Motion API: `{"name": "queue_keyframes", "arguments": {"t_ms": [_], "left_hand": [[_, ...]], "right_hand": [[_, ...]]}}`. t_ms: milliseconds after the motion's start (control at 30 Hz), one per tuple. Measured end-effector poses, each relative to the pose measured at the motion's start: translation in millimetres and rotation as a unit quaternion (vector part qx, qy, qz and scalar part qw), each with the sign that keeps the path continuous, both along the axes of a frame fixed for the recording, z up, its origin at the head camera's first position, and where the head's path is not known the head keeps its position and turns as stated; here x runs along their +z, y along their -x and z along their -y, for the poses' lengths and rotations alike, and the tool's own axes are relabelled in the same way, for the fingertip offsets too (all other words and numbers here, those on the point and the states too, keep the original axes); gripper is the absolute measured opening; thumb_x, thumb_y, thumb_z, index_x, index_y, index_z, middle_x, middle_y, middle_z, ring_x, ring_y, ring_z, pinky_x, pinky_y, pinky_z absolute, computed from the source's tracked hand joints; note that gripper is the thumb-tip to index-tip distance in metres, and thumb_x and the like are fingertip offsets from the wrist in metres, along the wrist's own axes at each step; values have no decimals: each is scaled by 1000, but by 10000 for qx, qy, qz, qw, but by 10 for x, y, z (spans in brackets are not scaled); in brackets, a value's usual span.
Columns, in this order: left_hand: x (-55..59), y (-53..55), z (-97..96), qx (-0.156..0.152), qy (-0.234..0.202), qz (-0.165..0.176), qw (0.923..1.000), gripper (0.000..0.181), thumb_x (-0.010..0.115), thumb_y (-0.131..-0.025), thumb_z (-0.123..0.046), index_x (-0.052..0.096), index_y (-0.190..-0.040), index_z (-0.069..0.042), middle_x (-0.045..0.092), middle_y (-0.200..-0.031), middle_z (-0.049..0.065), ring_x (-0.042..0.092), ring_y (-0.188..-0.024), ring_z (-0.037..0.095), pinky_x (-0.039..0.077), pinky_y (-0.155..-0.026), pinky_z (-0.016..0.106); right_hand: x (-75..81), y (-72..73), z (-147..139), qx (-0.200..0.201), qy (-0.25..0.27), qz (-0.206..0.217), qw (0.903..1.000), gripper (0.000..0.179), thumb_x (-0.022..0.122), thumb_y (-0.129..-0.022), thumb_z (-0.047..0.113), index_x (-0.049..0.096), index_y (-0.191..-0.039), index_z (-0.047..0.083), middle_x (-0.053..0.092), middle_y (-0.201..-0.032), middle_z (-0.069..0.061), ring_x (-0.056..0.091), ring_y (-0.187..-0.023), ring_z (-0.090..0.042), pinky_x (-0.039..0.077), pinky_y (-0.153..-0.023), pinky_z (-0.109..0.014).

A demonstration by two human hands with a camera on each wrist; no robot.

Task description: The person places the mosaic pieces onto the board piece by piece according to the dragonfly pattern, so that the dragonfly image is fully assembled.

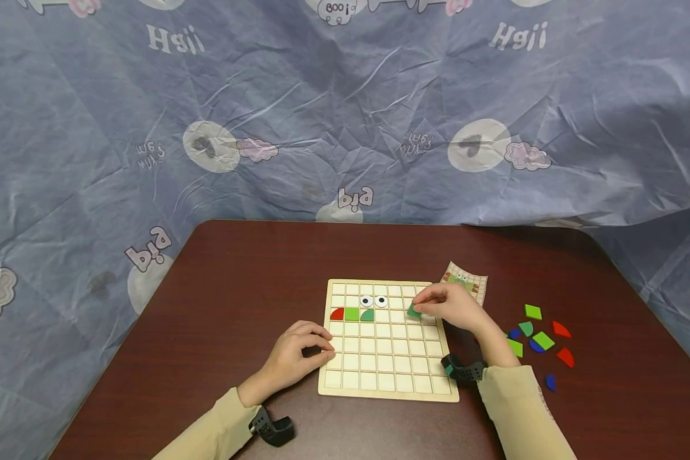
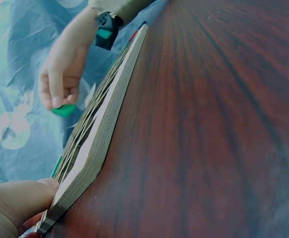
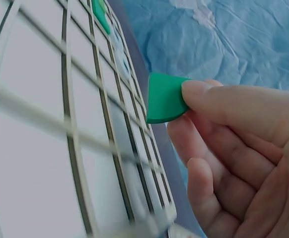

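My right hand pinches a dark green rounded piece between thumb and fingers, above the right part of a pale gridded board. At the board's left edge rests my left hand, thumb and fingertips touching the rim. One row on the board holds a red rounded piece, a light green square and another dark green rounded piece. Just above them sit two round eye pieces, a left eye and a right eye.
A pattern card lies behind the board's far right corner, partly covered by my right hand. Loose pieces are scattered to the right: light green squares, red pieces, blue pieces and a dark green one. A printed cloth hangs behind the table.
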State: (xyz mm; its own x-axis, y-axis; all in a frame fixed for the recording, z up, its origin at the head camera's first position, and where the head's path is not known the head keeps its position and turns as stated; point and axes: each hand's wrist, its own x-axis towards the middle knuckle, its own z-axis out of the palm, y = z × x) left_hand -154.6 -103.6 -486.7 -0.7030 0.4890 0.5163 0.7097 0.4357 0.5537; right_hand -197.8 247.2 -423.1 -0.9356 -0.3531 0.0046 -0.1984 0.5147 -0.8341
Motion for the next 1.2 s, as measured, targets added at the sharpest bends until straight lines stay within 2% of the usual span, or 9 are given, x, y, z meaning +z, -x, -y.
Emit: {"name": "queue_keyframes", "arguments": {"t_ms": [200,533,767,833,1000,1067,1200], "left_hand": [[13,-3,-7,16,11,16,10000,3,75,-80,-22,74,-82,-21,64,-99,-7,54,-99,13,46,-82,33],[19,-4,-8,29,10,10,10000,8,77,-78,-19,73,-82,-24,64,-98,-7,54,-98,12,46,-82,33],[8,6,-4,4,3,-31,10000,5,76,-79,-21,73,-83,-23,64,-98,-7,54,-98,13,46,-82,33],[5,7,-2,-8,0,-37,10000,6,76,-79,-20,73,-83,-23,64,-98,-7,54,-98,13,46,-82,33],[-1,6,0,-29,-4,-29,10000,3,74,-82,-24,74,-83,-21,64,-99,-6,54,-99,13,46,-82,33],[-3,6,0,-38,-6,-17,10000,9,72,-84,-27,74,-82,-19,64,-99,-6,54,-99,13,46,-82,33],[-4,3,0,-44,-17,14,10000,10,71,-84,-28,74,-82,-18,64,-99,-6,54,-98,13,46,-81,34]], "right_hand": [[-32,64,213,213,94,-33,9997,17,70,-85,19,72,-97,6,68,-94,-7,64,-81,-21,51,-70,-35],[-69,134,477,430,-71,-41,9990,14,69,-86,19,73,-95,9,69,-92,-2,63,-81,-17,49,-71,-35],[-109,132,564,383,-182,-64,9991,12,68,-87,18,73,-95,10,68,-90,0,61,-77,-15,49,-68,-33],[-31,77,607,388,-154,-52,9991,13,67,-87,14,72,-96,5,68,-90,-4,61,-77,-18,49,-68,-34],[-28,50,637,279,-194,-19,9994,12,67,-87,12,72,-95,4,69,-88,-6,60,-77,-18,48,-68,-34],[-119,94,612,224,-270,-50,9994,11,69,-86,15,73,-94,8,69,-88,-1,60,-77,-14,48,-69,-32],[-136,102,614,206,-326,-104,9992,11,69,-86,15,74,-94,10,69,-89,0,61,-79,-15,49,-70,-33]]}}
